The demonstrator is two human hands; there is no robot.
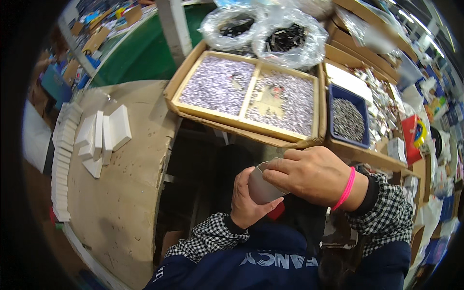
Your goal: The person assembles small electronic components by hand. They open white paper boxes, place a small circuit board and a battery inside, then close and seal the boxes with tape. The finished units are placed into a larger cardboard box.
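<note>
A small pale grey-white box (pixel 264 187) is held up in front of my body. My left hand (pixel 245 199) wraps round its side, with the thumb along the lower edge. From the right, my right hand (pixel 309 175) comes over the box's top, its fingers bent and pressed together at the upper edge. Whatever lies under those fingers is hidden. Beyond my hands stands a wooden tray (pixel 240 116) with two compartments of small silvery pieces. A dark blue bin (pixel 332 116) of small grey metal-looking parts sits just past my right hand.
On the cardboard-covered table (pixel 130 193) at left lie several loose white boxes (pixel 116 128) and a long row of white boxes (pixel 63 159). Clear plastic bags (pixel 309 53) of dark pieces stand behind the tray. Red and yellow items (pixel 411 137) are at right.
</note>
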